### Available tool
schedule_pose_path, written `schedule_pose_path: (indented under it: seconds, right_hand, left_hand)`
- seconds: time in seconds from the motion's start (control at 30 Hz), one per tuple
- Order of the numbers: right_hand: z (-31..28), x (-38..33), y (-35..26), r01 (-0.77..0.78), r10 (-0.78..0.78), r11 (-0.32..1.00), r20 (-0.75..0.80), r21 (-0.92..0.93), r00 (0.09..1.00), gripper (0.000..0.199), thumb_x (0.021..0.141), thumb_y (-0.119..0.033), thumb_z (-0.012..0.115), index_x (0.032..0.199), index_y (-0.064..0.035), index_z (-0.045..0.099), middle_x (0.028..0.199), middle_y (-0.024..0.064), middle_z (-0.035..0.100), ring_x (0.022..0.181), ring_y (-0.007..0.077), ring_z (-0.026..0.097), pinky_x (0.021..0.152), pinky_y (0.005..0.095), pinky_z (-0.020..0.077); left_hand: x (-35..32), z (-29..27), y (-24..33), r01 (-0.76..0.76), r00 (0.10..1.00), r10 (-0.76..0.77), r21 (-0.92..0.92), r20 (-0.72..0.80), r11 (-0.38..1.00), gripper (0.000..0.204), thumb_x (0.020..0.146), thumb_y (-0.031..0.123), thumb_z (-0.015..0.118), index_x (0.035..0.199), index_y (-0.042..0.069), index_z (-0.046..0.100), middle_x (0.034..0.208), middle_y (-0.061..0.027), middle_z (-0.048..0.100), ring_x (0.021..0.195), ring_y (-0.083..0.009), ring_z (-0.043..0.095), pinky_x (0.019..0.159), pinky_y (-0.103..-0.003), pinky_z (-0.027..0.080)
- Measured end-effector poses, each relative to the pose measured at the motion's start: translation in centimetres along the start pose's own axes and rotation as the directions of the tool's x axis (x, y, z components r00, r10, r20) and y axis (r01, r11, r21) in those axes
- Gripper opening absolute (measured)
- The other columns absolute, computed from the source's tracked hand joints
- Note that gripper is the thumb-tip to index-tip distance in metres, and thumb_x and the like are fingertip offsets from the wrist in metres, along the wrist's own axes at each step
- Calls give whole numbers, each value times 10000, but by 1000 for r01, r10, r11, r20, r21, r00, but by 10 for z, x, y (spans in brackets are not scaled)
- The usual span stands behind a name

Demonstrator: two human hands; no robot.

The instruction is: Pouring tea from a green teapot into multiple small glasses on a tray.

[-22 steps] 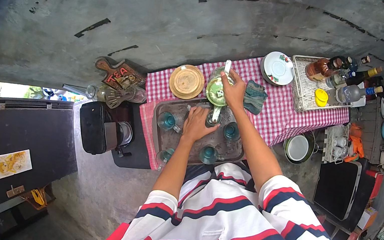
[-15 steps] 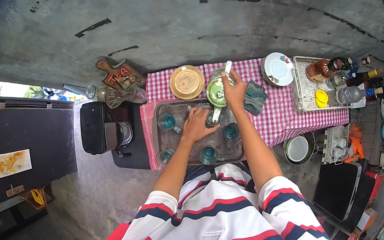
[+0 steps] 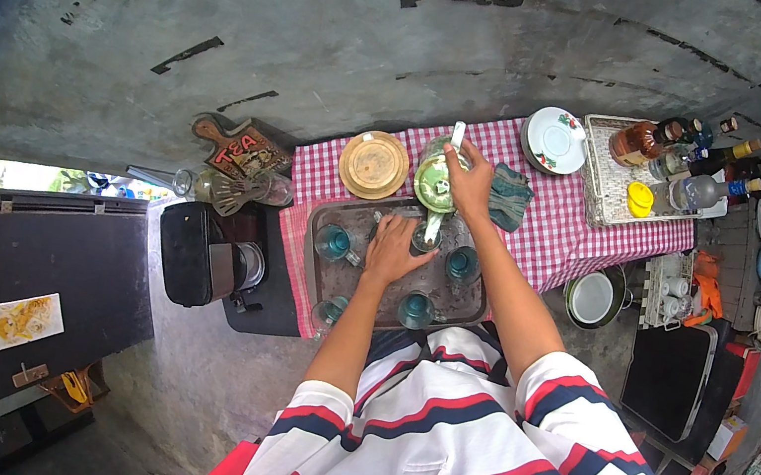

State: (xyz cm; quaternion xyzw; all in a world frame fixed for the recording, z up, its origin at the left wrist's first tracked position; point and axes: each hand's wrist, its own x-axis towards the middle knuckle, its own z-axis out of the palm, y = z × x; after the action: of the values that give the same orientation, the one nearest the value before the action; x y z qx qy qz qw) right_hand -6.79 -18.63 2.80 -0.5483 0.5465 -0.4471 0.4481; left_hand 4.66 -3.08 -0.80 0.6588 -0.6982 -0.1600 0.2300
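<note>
The fingers of the right hand [image 3: 470,184] are closed around the green round teapot with a pale handle [image 3: 436,181], which is tilted with its spout down over a small clear glass cup [image 3: 425,238]. The fingers of the left hand [image 3: 392,250] lie narrow beside this cup and touch it; whether they really grip it I cannot tell. The cup stands on the grey metal rectangular tray [image 3: 333,280], together with other glass cups with blue-green tint [image 3: 333,243]. The tray lies on the desk with a red-and-white checked cloth [image 3: 562,233]. A round woven lid [image 3: 373,165] and a folded dark cloth [image 3: 510,197] lie near the teapot.
</note>
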Motion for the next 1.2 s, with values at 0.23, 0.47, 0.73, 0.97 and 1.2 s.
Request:
schedule_pose_path:
  seconds: [0.23, 0.47, 0.73, 0.97, 1.2]
  right_hand:
    - [1, 6, 11, 29, -29, 1000, -14, 4, 999, 426, 864, -265, 722, 1127, 65, 663, 1049, 228, 703, 999, 294, 685, 886, 369, 499]
    - [1, 16, 5, -14, 14, 999, -6, -29, 1000, 441, 868, -302, 714, 1122, 56, 671, 1039, 224, 708, 995, 293, 685, 885, 366, 499]
    - [-1, 43, 17, -84, 84, 996, -4, -36, 996, 472, 867, -354, 704, 1111, 49, 684, 1027, 218, 715, 972, 293, 695, 863, 359, 504]
    - [-1, 62, 28, -160, 160, 987, 48, -5, 986, 506, 864, -378, 701, 1114, 61, 679, 1010, 209, 722, 940, 259, 704, 823, 339, 515]
    - [-3, 77, 30, -241, 240, 971, 77, 0, 968, 522, 860, -375, 702, 1111, 82, 671, 1027, 197, 723, 935, 233, 700, 836, 318, 509]
  left_hand:
    - [2, 1, 0, 15, 1000, -15, 1, 8, 1000, 608, 736, 477, 772, 1063, -8, 603, 997, -182, 583, 1032, -363, 489, 947, -450, 388]
    - [-1, 2, -2, 11, 1000, -11, 2, -1, 1000, 622, 746, 460, 772, 1129, 1, 601, 1036, -174, 589, 1045, -354, 494, 951, -446, 391]
    - [1, 3, -2, 41, 999, -41, -17, 20, 999, 623, 750, 444, 773, 1160, 8, 603, 1041, -167, 589, 1055, -358, 489, 954, -442, 399]
    - [1, 3, -2, 22, 1000, -22, -1, -4, 1000, 623, 753, 441, 770, 1166, 4, 606, 1029, -169, 594, 1046, -352, 502, 975, -440, 383]
    - [0, 3, -2, 46, 998, -46, 2, 40, 999, 590, 754, 415, 764, 1161, 22, 594, 1059, -163, 574, 1077, -357, 477, 977, -443, 404]
